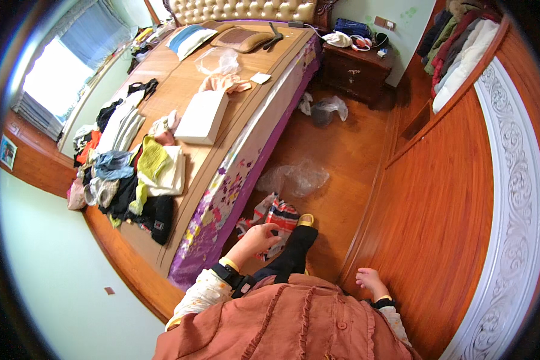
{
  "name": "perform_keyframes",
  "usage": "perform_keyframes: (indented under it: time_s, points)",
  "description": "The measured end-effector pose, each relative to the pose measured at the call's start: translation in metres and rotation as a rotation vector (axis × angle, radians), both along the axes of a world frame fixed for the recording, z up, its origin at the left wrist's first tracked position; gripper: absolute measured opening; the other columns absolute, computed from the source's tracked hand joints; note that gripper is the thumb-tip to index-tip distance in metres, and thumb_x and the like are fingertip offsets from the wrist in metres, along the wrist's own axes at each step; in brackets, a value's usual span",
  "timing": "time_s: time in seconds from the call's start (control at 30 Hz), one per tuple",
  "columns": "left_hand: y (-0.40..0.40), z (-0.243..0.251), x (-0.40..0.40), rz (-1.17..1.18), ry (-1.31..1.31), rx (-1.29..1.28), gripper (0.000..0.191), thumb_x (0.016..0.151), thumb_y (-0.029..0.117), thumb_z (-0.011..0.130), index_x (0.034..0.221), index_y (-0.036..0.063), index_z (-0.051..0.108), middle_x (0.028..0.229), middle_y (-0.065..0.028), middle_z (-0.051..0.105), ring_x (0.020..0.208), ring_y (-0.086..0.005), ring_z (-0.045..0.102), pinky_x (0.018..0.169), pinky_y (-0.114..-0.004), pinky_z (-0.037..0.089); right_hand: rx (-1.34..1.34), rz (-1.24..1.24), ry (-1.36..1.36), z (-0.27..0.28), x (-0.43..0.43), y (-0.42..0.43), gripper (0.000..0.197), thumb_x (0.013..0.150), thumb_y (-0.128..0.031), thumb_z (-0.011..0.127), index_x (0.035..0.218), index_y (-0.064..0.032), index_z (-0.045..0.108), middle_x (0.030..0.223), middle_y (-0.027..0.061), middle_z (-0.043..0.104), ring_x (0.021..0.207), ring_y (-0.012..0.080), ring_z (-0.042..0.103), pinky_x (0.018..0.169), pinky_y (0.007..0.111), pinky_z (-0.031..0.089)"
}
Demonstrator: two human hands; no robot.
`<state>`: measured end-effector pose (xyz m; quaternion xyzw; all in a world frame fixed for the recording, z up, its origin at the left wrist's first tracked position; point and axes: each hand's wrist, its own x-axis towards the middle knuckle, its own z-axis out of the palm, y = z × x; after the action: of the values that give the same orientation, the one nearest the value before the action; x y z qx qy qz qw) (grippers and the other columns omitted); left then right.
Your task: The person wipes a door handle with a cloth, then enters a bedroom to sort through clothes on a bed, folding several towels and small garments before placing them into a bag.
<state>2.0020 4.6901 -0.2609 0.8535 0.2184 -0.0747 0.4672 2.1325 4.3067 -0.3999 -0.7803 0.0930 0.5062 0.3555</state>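
Note:
My left hand (260, 239) hangs above the floor with thumb and fingers curved apart, holding nothing. Below and beyond it a red, black and white patterned cloth item (282, 215) lies on the floor by the bedside, partly hidden by the hand. My right hand (370, 280) is low beside the wooden wardrobe door (436, 211), fingers loosely bent and nothing in them. To my left, the bed (162, 101) carries a white box (202, 118), a yellow-green garment (153, 157), folded white cloth (173, 173) and black clothing (157, 220).
Clear plastic film (294, 177) lies on the floor ahead, with a plastic bag (333, 108) farther off. A dark wooden nightstand (355, 72) stands beside the headboard. Clothes (459, 54) hang in the wardrobe's open part. My foot wears a yellow slipper (307, 219).

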Motion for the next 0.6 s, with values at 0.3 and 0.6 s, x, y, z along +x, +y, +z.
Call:
perform_keyframes:
  time_s: [0.3, 0.6]
  points:
    - [0.086, -0.019, 0.177, 0.015, -0.095, -0.055, 0.035, 0.070, 0.022, 0.061, 0.098, 0.0036, 0.055, 0.077, -0.0157, 0.061, 0.075, -0.0287, 0.059, 0.066, -0.035, 0.046, -0.016, -0.030, -0.104, 0.011, 0.116, 0.001, 0.005, 0.073, -0.003, 0.051, 0.073, -0.0017, 0.055, 0.060, 0.0042, 0.051, 0.052, 0.0140, 0.049, 0.045, 0.025, 0.038]
    - [0.177, -0.036, 0.260, 0.207, -0.054, 0.022, 0.039, 0.070, 0.024, 0.062, 0.103, 0.0045, 0.053, 0.080, -0.0166, 0.060, 0.075, -0.0289, 0.058, 0.066, -0.036, 0.046, -0.024, -0.131, -0.070, 0.022, 0.266, 0.110, 0.002, 0.074, -0.004, 0.052, 0.075, -0.0034, 0.053, 0.060, 0.0021, 0.050, 0.051, 0.0130, 0.049, 0.045, 0.024, 0.038]
